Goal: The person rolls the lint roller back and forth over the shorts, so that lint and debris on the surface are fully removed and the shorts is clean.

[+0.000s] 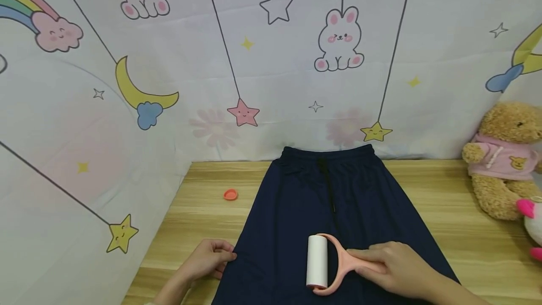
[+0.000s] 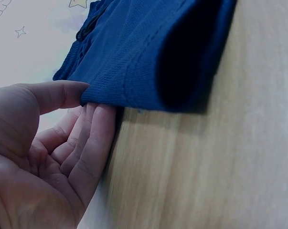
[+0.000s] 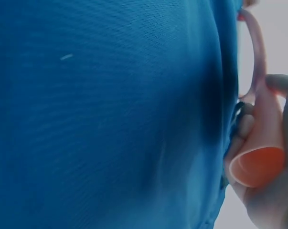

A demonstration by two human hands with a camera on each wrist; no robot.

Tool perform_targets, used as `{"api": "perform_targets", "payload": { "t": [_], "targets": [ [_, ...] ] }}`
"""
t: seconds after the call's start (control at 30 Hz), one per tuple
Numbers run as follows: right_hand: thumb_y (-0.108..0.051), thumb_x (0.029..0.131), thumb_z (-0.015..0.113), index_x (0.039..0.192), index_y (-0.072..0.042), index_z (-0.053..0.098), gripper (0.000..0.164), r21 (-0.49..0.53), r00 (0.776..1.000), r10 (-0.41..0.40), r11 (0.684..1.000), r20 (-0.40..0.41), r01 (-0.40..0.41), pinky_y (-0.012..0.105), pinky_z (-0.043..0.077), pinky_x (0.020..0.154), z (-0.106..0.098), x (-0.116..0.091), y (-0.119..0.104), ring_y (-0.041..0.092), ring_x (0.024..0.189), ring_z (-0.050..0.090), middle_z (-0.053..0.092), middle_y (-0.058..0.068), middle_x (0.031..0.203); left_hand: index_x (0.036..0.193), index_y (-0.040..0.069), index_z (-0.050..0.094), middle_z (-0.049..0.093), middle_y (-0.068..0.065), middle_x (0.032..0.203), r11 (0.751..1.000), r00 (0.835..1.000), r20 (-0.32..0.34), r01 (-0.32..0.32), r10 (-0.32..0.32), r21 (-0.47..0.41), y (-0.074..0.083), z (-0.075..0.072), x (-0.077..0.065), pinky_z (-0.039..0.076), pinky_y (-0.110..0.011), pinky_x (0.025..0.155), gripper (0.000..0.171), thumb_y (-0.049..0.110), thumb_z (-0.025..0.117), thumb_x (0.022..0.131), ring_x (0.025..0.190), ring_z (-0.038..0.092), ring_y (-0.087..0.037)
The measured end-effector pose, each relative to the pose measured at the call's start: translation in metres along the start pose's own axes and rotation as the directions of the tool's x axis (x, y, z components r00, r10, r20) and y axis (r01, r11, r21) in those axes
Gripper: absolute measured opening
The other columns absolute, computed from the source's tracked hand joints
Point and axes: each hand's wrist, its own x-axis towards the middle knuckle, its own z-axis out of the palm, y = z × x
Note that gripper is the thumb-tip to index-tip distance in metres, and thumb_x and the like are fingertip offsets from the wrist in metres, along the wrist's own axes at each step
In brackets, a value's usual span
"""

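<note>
While your left hand (image 1: pixel 207 260) pinches the left edge of the dark blue garment (image 1: pixel 302 211), your right hand (image 1: pixel 398 265) is wrapped round the pink handle (image 1: pixel 353 262) of the lint roller (image 1: pixel 317 261). Your two hands are apart, one at the garment's left edge and the other over its lower right part.

The garment lies spread on the wooden table (image 1: pixel 190 220), its gathered waistband (image 1: pixel 326 155) at the far end and a black drawstring (image 1: pixel 329 185) hanging down its middle. At its left edge, your thumb is on top of the cloth and your fingers are underneath; the left wrist view also shows a dark opening near your grip.

The roller's white cylinder is over the middle of the garment's lower part; you cannot tell from these views how firmly it meets the cloth. A small pale fleck (image 3: pixel 66 57) shows on the garment's surface in the right wrist view.

To the garment's left, well apart from it, lies a small orange cap (image 1: pixel 230 195). To its right sits a teddy bear (image 1: pixel 504 159) in a pink top, and behind its waistband hangs a patterned sheet (image 1: pixel 279 69).
</note>
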Motion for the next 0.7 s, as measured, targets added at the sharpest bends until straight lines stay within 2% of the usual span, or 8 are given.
{"api": "perform_targets", "payload": {
  "t": [0.23,0.5,0.7],
  "targets": [
    [-0.034,0.094,0.078,0.127,-0.032,0.076,0.033,-0.023,0.999,-0.038,0.999,-0.007,0.038,0.009,0.031,0.053,0.017,0.020,-0.006,-0.011,0.059,0.036,0.043,-0.032,0.070,0.102,-0.001,0.070,0.074,-0.008,0.080,0.999,1.000,0.007,-0.018,0.018,-0.029,-0.002,-0.001,0.000,0.059,-0.031,0.054,0.017,0.012,0.074,0.091,0.061,0.070,-0.017],
    [-0.039,0.097,0.074,0.127,-0.032,0.076,0.031,-0.013,0.999,-0.036,0.999,0.030,0.036,0.012,0.031,0.051,0.033,0.044,-0.020,-0.010,0.057,0.036,0.043,-0.030,0.068,0.101,-0.001,0.071,0.074,-0.008,0.081,0.999,1.000,0.006,-0.024,0.024,-0.027,-0.002,-0.001,0.000,0.059,-0.031,0.054,0.016,0.012,0.073,0.091,0.061,0.070,-0.017],
    [-0.040,0.097,0.073,0.126,-0.033,0.076,0.031,-0.038,0.998,-0.060,0.997,0.025,0.061,0.012,0.031,0.051,0.044,0.061,-0.027,-0.009,0.058,0.038,0.045,-0.027,0.067,0.102,-0.001,0.070,0.074,-0.008,0.081,0.999,1.000,0.007,-0.025,0.026,-0.024,-0.001,0.000,-0.001,0.059,-0.031,0.054,0.017,0.012,0.074,0.091,0.061,0.070,-0.017]
  ]
}}
